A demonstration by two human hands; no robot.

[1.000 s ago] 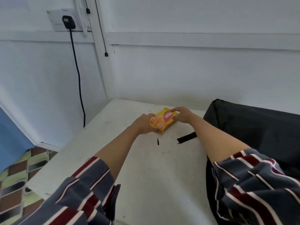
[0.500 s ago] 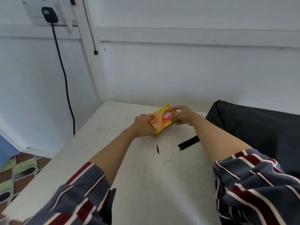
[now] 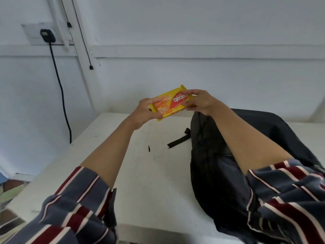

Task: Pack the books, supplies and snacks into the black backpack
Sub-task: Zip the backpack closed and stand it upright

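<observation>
A yellow snack packet (image 3: 169, 104) with a red label is held in the air by both hands, above the far part of the white table (image 3: 140, 182) and just to the left of the far end of the black backpack (image 3: 209, 173). The left end of the packet is gripped by the left hand (image 3: 146, 112). The right end is pinched by the right hand (image 3: 200, 102), with its fingers (image 3: 192, 92) laid along the top edge and the thumb pressed on the printed face. Both hands are thus closed on the packet, and nothing else is carried. The packet is not touching the table or the backpack. The backpack is laid flat on the right side of the table, under the right forearm. A lighter bluish patch near that forearm may be taken as an open compartment, although what is inside cannot be told. A black strap (image 3: 178, 140) is stretched out from the backpack to the left, and a small dark mark (image 3: 149, 148) is seen on the table near it. No books and no supplies are seen on the table, so it may be judged that they are either packed already or kept outside the view; this cannot be decided. The step in hand is judged to be the packing of the snack. The packet is lifted but not yet put in, and after it the backpack is probably to be closed.
</observation>
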